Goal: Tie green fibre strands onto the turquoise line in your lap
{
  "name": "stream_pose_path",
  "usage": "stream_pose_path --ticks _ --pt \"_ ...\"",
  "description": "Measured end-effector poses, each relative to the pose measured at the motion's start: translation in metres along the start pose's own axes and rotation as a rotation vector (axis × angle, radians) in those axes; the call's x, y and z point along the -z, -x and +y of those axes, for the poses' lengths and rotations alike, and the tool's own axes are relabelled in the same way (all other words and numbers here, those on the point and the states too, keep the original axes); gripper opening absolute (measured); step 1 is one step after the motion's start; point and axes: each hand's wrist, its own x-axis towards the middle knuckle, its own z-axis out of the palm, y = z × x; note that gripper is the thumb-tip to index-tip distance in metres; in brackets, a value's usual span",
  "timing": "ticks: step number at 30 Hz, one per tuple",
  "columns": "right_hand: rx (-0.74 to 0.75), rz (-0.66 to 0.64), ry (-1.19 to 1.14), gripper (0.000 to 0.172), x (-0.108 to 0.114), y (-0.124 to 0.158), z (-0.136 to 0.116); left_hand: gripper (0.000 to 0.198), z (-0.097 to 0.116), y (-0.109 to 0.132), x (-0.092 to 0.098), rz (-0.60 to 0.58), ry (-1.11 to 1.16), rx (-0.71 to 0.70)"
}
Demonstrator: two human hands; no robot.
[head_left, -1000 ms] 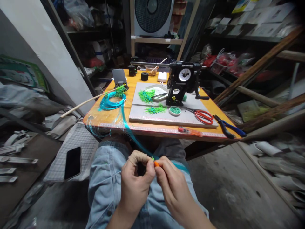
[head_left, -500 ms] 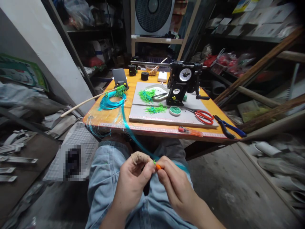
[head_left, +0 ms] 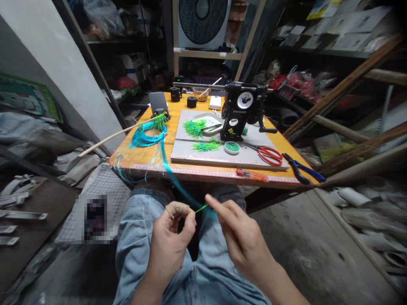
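– Dark shelves point(head_left: 282, 46) and a fan point(head_left: 192, 21) are seen behind the table point(head_left: 278, 139); what is borne by its top?

– Near the middle, a pale board point(head_left: 186, 155) is seen, on which a crank machine point(head_left: 227, 127), a dish point(head_left: 232, 153) of green beads point(head_left: 232, 146) and two green-and-blue tufts point(head_left: 206, 146) are set. Scissors point(head_left: 276, 159) are laid at its right side; pliers point(head_left: 299, 170) and a cutter point(head_left: 252, 175) are placed along the table's front edge.

– And on the left?

– A blue coil point(head_left: 138, 139) is laid there, beside a stick point(head_left: 104, 139) whose tip is covered in green. A blue band point(head_left: 171, 173) is trailed over the front edge.

– Where is the green strand point(head_left: 201, 208) found?

– Between the left hand point(head_left: 168, 241) and the right hand point(head_left: 241, 231), above the lap point(head_left: 136, 237). One end is pinched by the left hand, between the thumb and a finger wrapped in tape point(head_left: 177, 208); the strand is slanted up toward the right.

– Is it gripped by the right hand too?

– That cannot be told: the index finger is stretched out at the far end, and the other fingers are curled
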Motion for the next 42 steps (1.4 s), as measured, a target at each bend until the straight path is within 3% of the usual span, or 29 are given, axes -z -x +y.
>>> stream_pose_path --ticks 3,5,8,10,13,16,21,25,28,31,34,37,39,42 --pt "-0.231 0.311 -0.113 0.045 0.018 0.001 0.009 0.012 -0.006 -0.002 0.001 0.068 0.039 -0.012" --pt "-0.278 0.421 -0.05 0.042 0.04 0.001 0.022 0.014 -0.007 -0.004 0.0 0.067 0.05 -0.016" --pt "-0.216 0.469 0.459 0.034 0.087 -0.006 0.052 0.017 -0.004 -0.005 -0.004 0.066 0.111 0.009" --pt "-0.346 0.381 0.888 0.045 0.121 -0.013 0.075 0.02 -0.003 -0.005 -0.007 0.075 0.164 0.036" --pt "-0.56 0.185 1.059 0.061 0.158 -0.021 0.104 0.023 -0.002 -0.005 -0.009 0.068 0.208 0.064" --pt "-0.693 0.054 1.068 0.071 0.172 -0.023 0.123 0.025 -0.004 -0.004 -0.01 0.046 0.244 0.093" --pt "-0.733 0.088 1.017 0.065 0.174 -0.024 0.142 0.027 -0.004 -0.004 -0.01 -0.01 0.304 0.15" --pt "-0.723 0.187 0.978 0.059 0.178 -0.025 0.142 0.026 -0.003 -0.001 -0.009 -0.04 0.359 0.176" --pt "-0.642 0.334 0.95 0.055 0.169 -0.016 0.123 0.026 -0.002 0.0 -0.01 -0.054 0.359 0.176" --pt "-0.526 0.357 0.709 0.047 0.137 0.003 0.088 0.027 -0.001 0.0 -0.014 -0.043 0.365 0.154" --pt "-0.542 0.222 -0.227 0.051 0.086 0.022 0.048 0.026 0.003 0.002 -0.019 -0.031 0.351 0.109" --pt "-0.664 0.039 -0.673 0.052 0.04 0.031 0.015 0.02 0.006 0.005 -0.022 -0.024 0.328 0.035" --pt "-0.663 -0.013 -0.718 0.051 0.02 0.031 0.001 0.015 0.006 0.007 -0.021 -0.007 0.318 -0.023" --pt "-0.514 -0.043 -0.567 0.047 0.008 0.025 -0.008 0.012 0.006 0.01 -0.018 -0.003 0.284 -0.08"
